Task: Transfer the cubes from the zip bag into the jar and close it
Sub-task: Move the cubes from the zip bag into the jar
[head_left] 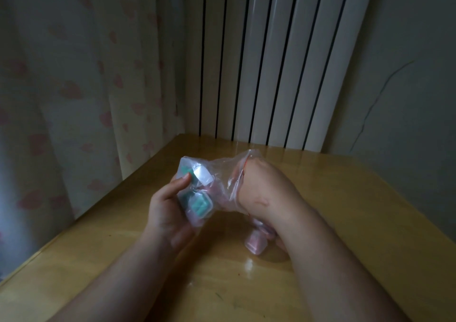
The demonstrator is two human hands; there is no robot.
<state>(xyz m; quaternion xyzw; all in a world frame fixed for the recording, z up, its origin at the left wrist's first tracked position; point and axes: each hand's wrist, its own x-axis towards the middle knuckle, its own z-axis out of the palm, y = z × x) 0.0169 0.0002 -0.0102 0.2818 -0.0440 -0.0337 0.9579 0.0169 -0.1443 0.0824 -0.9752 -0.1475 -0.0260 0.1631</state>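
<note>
Two teal cubes at least are made out through the clear plastic of the zip bag, which is held above the table just below frame centre, toward 6 o'clock. The bag's closed end is gripped from outside by the left hand at the bag's 8 o'clock, thumb pressed on top, fingers curled underneath. The right hand is pushed in through the bag's mouth from 3 o'clock, the red zip line lying across the wrist. Its fingers are veiled by crumpled plastic, so it cannot be told whether a cube is pinched. The step is judged to be mid-transfer: cubes are being fetched out one grab at a time. Something clear, taken to be the jar, is partly seen at the bag's 5 o'clock, under the right wrist, with a pink cube inside or against it; which of these it is cannot be told. No lid is visible. The next move is judged to call for a cube to be withdrawn through the mouth without the film snagging, then lowered to the jar's opening, which is hidden by the forearm. A ribbed radiator is noted at 12 o'clock, and a patterned curtain at 10 o'clock.
</note>
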